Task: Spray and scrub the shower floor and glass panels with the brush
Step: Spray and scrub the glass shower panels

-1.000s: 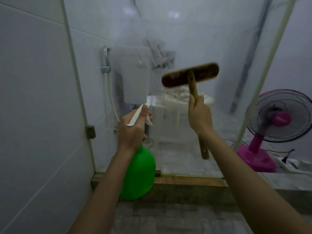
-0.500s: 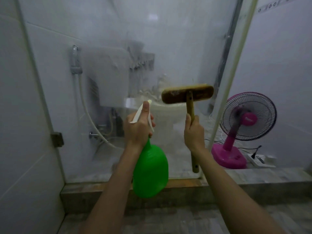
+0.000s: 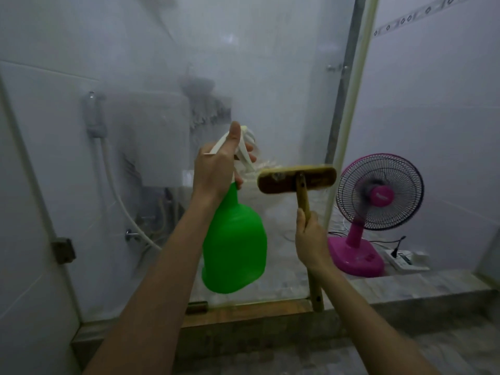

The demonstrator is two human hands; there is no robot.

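Observation:
My left hand (image 3: 216,166) grips the white trigger head of a green spray bottle (image 3: 234,247), held up with its nozzle toward the cloudy glass panel (image 3: 284,90). To its right, my right hand (image 3: 311,239) holds the wooden handle of a scrub brush (image 3: 296,180). The brush head lies level against the glass near the panel's right frame (image 3: 351,117). The glass is hazy and wet-looking, and the shower floor behind it shows only dimly.
A pink standing fan (image 3: 378,201) sits on the raised floor right of the frame, with a power strip (image 3: 403,259) beside it. Behind the glass are a white wall unit (image 3: 151,136) and a hose (image 3: 113,190). A stone curb (image 3: 257,328) runs under the panel.
The view has swung left and up along the glass. My left hand has raised the bottle higher. The brush head has dropped lower and moved right toward the frame.

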